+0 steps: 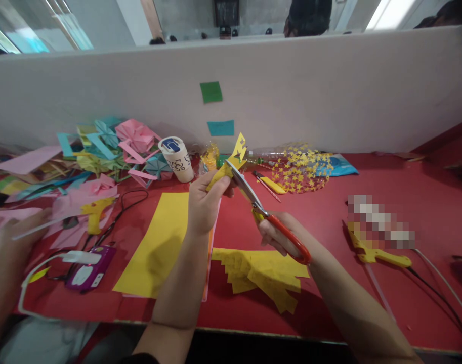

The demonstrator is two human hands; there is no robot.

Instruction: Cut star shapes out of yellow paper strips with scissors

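My left hand pinches a strip of yellow paper whose upper end has star-shaped cut-outs. In my right hand is a pair of scissors with red handles, the blades pointing up and left against the paper. Below my hands lies a fanned pile of yellow paper strips. Under my left forearm is a large yellow sheet. Beyond the scissors, a cluster of small yellow paper stars sits near the wall.
A yellow glue gun lies at right, another at left beside a purple power strip. A cup, folded paper flowers and a yellow cutter stand or lie farther back. Another person's hand is at far left.
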